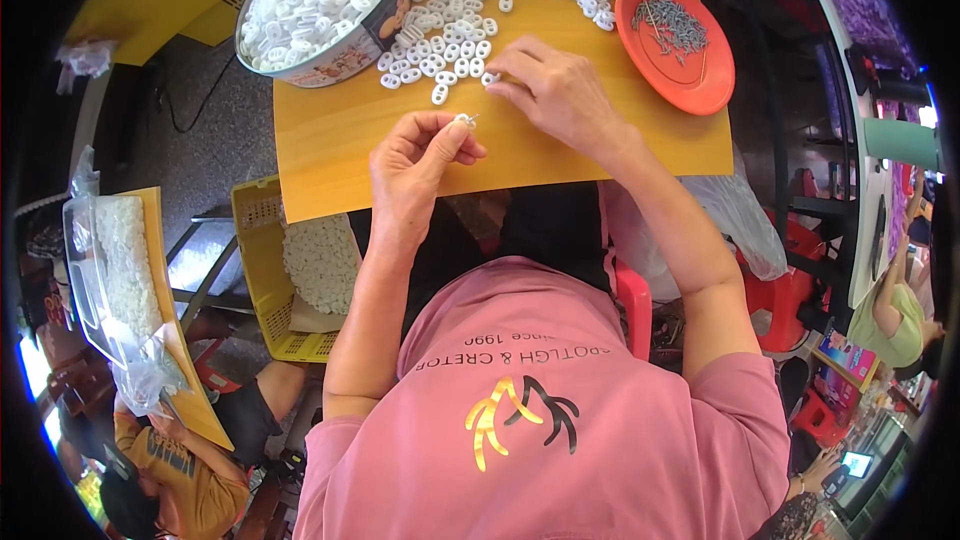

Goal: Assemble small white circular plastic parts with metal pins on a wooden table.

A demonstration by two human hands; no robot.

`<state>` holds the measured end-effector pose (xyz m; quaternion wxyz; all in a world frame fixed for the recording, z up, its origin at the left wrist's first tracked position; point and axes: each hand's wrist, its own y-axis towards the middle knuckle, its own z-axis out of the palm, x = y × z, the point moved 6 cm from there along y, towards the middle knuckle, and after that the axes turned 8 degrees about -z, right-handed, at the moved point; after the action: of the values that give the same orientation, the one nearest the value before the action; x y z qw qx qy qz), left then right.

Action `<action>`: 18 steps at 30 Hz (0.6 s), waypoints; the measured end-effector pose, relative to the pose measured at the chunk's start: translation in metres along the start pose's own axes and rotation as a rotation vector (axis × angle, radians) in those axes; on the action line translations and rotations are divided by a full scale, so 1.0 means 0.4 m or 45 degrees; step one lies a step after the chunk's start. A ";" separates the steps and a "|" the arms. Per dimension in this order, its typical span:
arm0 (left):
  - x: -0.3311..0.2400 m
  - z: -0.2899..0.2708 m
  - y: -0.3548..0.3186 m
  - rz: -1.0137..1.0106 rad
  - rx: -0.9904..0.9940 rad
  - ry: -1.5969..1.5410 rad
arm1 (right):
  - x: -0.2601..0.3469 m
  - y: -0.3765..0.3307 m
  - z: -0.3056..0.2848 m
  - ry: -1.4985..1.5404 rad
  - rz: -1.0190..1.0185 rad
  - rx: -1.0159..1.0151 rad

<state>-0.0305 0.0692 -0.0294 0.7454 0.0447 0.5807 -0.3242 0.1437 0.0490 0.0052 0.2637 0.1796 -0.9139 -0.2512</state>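
Head view | I see left hand (415, 165) pinching one white ring (464, 121) over near table (330, 140) | right hand (555, 90) fingertips curled on ring pile (440, 45) | risk: loose pinch drops ring off near edge; sweep scatters pile.

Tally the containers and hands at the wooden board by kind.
Round tin of white rings: 1
Orange dish of small metal pieces: 1
Left hand, pinching one small white piece: 1
Right hand: 1
Total: 4
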 end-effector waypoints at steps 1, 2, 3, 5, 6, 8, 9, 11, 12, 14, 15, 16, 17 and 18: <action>0.000 0.000 0.000 0.001 0.002 -0.001 | -0.002 -0.001 0.010 -0.088 -0.001 0.048; 0.000 -0.001 -0.001 0.003 -0.007 -0.002 | -0.002 0.000 0.019 -0.171 -0.004 0.096; 0.001 -0.003 -0.002 0.004 -0.015 -0.003 | 0.001 0.001 0.021 -0.170 -0.007 0.097; 0.003 -0.003 -0.001 0.000 -0.013 -0.002 | 0.003 0.000 0.025 -0.235 0.018 0.133; 0.004 -0.002 0.001 -0.007 -0.008 -0.001 | -0.001 -0.003 0.026 -0.237 0.018 0.133; 0.005 0.002 0.004 -0.001 0.005 -0.011 | -0.013 -0.014 0.021 -0.280 0.026 0.103; 0.006 0.006 0.005 0.003 0.016 -0.022 | -0.014 -0.018 0.015 -0.280 0.026 0.104; 0.011 0.015 0.012 0.007 0.024 -0.027 | -0.042 -0.030 -0.003 0.149 0.322 0.016; 0.014 0.023 0.014 0.011 0.031 -0.030 | -0.035 -0.030 -0.008 0.148 0.324 0.016; 0.012 0.054 0.016 0.032 0.034 -0.059 | -0.064 -0.065 0.000 0.993 0.862 -0.252; 0.008 0.067 0.016 0.056 0.035 -0.086 | -0.053 -0.063 -0.006 1.152 0.882 -0.317; 0.007 0.081 0.016 0.060 0.100 -0.131 | -0.038 -0.060 -0.010 1.149 0.886 -0.321; 0.011 0.091 0.017 0.057 0.105 -0.130 | -0.024 -0.057 -0.014 1.225 0.894 -0.384; 0.008 0.099 0.017 0.114 0.107 -0.145 | -0.013 -0.056 -0.016 1.301 0.900 -0.448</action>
<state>0.0068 0.0555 -0.0216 0.7884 0.0834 0.5207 -0.3167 0.1559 0.0310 -0.0047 0.7579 -0.0810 -0.6224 -0.1781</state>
